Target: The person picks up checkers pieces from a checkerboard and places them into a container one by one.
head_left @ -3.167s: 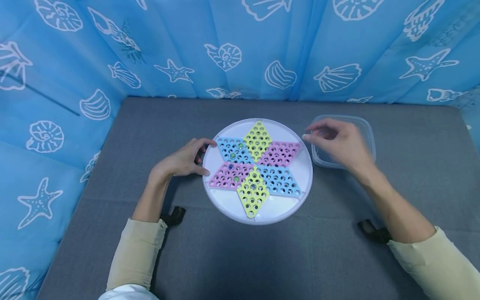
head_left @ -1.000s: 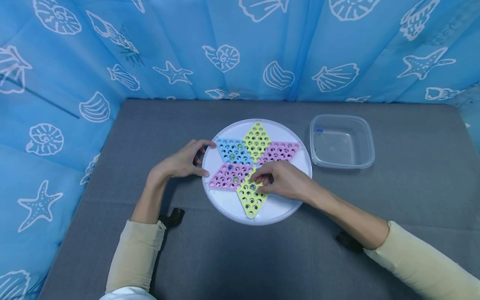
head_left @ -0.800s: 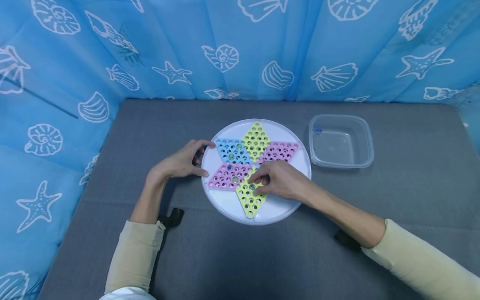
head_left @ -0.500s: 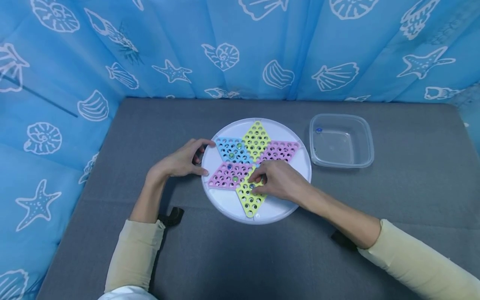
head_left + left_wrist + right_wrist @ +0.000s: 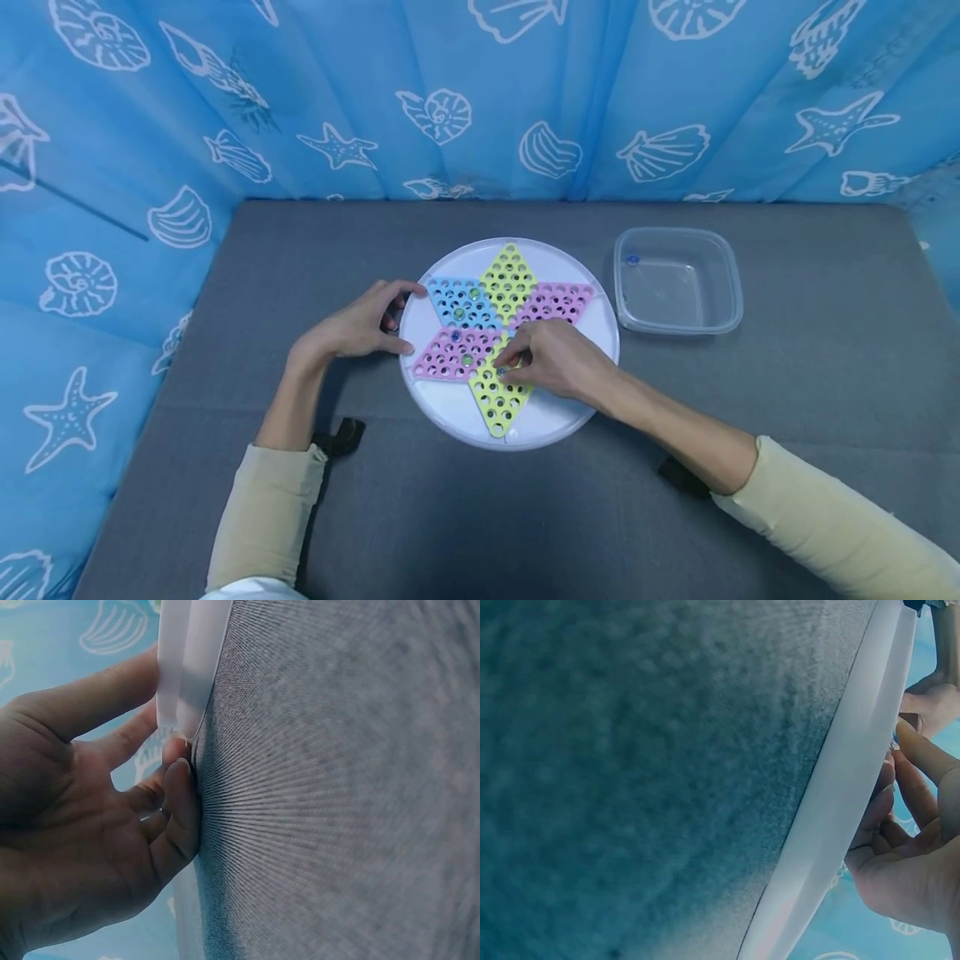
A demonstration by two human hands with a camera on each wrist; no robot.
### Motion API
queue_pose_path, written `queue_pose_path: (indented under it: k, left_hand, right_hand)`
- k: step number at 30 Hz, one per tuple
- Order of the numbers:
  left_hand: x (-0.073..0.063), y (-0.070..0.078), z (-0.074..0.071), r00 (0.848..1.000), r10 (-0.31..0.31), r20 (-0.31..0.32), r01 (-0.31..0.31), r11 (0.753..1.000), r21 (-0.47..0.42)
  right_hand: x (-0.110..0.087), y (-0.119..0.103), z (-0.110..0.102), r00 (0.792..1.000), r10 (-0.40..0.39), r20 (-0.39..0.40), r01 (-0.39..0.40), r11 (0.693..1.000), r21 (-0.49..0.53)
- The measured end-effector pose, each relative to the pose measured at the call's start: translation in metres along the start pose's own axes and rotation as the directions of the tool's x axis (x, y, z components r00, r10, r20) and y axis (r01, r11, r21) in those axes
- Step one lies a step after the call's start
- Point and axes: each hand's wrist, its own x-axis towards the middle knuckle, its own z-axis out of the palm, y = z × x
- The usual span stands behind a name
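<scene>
A round white Chinese checkers board (image 5: pixel 442 408), with a yellow, pink and blue star of holes, lies on the grey cloth. My left hand (image 5: pixel 356 321) rests at its left edge, thumb and forefinger spread on the rim. In the left wrist view its other fingers (image 5: pixel 180 810) bend beside the rim at the cloth. My right hand (image 5: pixel 558 360) is over the near yellow section and pinches a small glass marble (image 5: pixel 502 371) between thumb and forefinger. Two greenish marbles sit in the blue section; a dark blue marble (image 5: pixel 455 336) and a green marble (image 5: pixel 467 360) sit in the pink one.
A clear plastic box (image 5: pixel 678 283) stands right of the board, with a blue marble (image 5: pixel 633 260) near its left wall. A blue shell-print curtain (image 5: pixel 510 83) hangs behind the table and along its left side.
My right hand has come from the plastic box to the near yellow section, where its thumb and forefinger have closed on the marble. The left hand keeps its place at the rim.
</scene>
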Motion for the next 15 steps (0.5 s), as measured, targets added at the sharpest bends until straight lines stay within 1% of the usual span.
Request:
queue_pose_path:
  k: [4, 8, 12, 15]
  left_hand:
    - [0.001, -0.001, 0.001, 1.0, 0.015, -0.006, -0.015, 1.0, 0.001]
    - [0.001, -0.002, 0.002, 1.0, 0.016, -0.014, -0.016, 1.0, 0.008]
    - [0.0, -0.002, 0.002, 1.0, 0.015, -0.019, -0.015, 1.0, 0.013]
    - [0.0, -0.003, 0.002, 1.0, 0.018, -0.018, -0.017, 1.0, 0.01]
  right_hand:
    - [-0.001, 0.002, -0.001, 1.0, -0.006, -0.008, 0.006, 1.0, 0.013]
    - [-0.003, 0.005, -0.006, 1.0, 0.023, -0.017, -0.023, 0.999, 0.038]
    - [-0.003, 0.008, -0.015, 0.998, 0.05, -0.035, -0.047, 0.996, 0.072]
    - [-0.003, 0.011, -0.023, 0.997, 0.045, -0.06, -0.038, 0.993, 0.107]
